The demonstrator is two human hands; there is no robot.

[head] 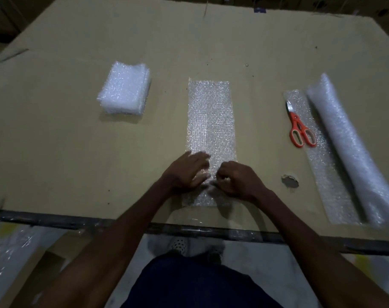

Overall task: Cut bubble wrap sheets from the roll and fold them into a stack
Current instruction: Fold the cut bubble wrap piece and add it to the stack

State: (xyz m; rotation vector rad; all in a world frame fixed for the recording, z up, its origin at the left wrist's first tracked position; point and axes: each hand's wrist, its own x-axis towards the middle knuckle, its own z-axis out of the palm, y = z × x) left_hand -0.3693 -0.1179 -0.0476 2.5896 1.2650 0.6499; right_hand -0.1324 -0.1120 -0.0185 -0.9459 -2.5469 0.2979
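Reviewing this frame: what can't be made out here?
- Head view: the near part of the sheet is covered by the left hand and right hand.
- Right hand's grip: curled fingers hide whether it pinches the sheet.
- The stack: its layers blur together, so no count.
- The roll: its near end runs to the frame's right edge.
- The scissors: the blades are too dim to tell whether they are closed.

Likely packing workshop — cardboard-topped table [78, 138], dim

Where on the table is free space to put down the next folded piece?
Bare cardboard lies between the folded stack and the flat sheet, also left of the stack and along the far edge. The right side is crowded: scissors lie on the unrolled strip beside the roll.
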